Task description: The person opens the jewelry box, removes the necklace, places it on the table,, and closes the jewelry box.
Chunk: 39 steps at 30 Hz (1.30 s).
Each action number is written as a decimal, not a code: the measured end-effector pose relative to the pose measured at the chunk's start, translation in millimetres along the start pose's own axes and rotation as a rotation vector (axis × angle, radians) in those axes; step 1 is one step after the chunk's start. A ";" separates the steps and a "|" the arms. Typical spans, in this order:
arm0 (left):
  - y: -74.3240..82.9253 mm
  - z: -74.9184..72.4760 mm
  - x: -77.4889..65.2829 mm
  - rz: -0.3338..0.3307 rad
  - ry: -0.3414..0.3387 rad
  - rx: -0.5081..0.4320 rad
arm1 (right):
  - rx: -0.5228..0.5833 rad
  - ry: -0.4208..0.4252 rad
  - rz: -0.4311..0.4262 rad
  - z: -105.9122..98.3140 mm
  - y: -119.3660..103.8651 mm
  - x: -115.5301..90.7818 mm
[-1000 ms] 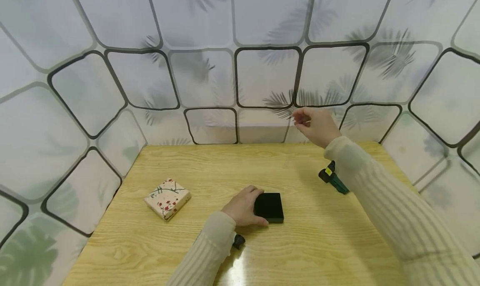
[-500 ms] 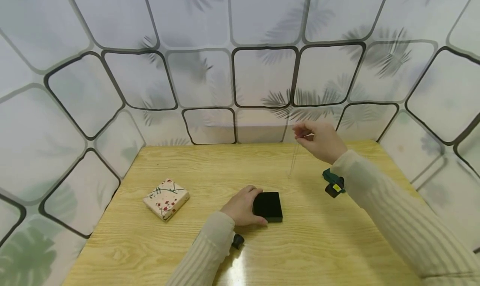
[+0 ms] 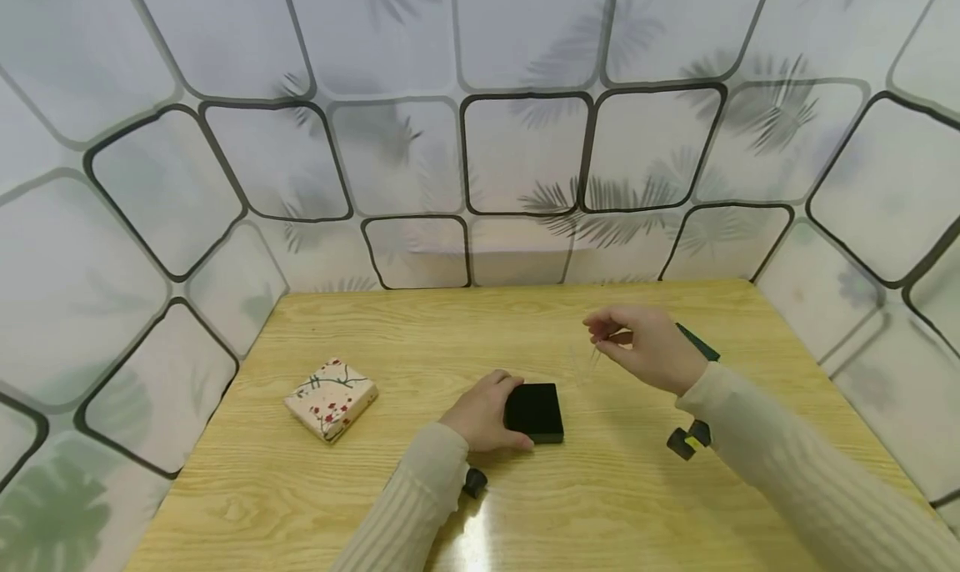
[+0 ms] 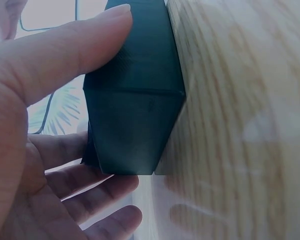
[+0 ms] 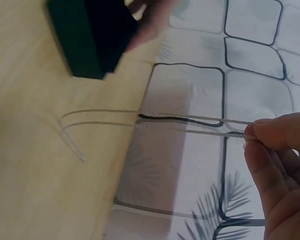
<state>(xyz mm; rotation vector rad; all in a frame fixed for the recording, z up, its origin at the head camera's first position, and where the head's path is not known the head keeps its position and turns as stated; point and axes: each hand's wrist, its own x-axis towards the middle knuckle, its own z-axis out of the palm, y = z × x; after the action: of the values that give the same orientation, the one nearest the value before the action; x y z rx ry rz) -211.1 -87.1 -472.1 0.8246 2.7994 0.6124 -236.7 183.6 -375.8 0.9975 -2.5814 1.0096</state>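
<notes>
My left hand [image 3: 487, 416] grips a small dark green box [image 3: 536, 413] with a black top, which sits on the wooden table. In the left wrist view its thumb [image 4: 97, 42] lies along one side of the box, with the other fingers at the opposite side. To the right of the box, my right hand [image 3: 637, 343] is raised over the table. Between thumb and index finger it pinches a thin silver chain [image 5: 100, 110], which hangs down in two strands toward the tabletop. The chain is faint in the head view.
A cream box with a red-flower and branch pattern [image 3: 331, 399] lies on the table's left side. Partly hidden behind my right wrist is a dark green piece [image 3: 699, 343]. A patterned curtain [image 3: 525, 155] surrounds the table [image 3: 420, 330] at the back and sides.
My right hand has come down and slightly nearer, lowering the chain from in front of the curtain to over the table. My left hand has stayed on the dark green box.
</notes>
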 end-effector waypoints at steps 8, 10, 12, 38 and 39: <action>1.7 -2.1 -1.9 -0.002 0.003 -0.001 | 0.025 -0.034 -0.001 23.7 2.4 -40.3; 1.6 -1.9 -2.1 -0.001 0.007 0.002 | 0.036 -0.054 -0.010 28.8 3.2 -48.5; 1.3 -1.9 -2.4 0.001 0.009 0.002 | 0.047 -0.071 -0.029 33.8 3.7 -55.9; 4.2 -1.0 -2.0 -0.003 0.014 0.016 | 0.150 -0.441 0.016 66.4 5.3 -86.6; 4.1 -1.1 -2.2 -0.001 0.013 0.016 | 0.132 -0.417 0.027 63.2 6.5 -85.0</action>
<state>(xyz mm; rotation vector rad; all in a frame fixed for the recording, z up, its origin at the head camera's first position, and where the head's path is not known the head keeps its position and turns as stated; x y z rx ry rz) -207.7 -85.5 -469.4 0.8253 2.8200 0.5980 -173.1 189.7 -460.5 1.3347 -2.8905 1.0895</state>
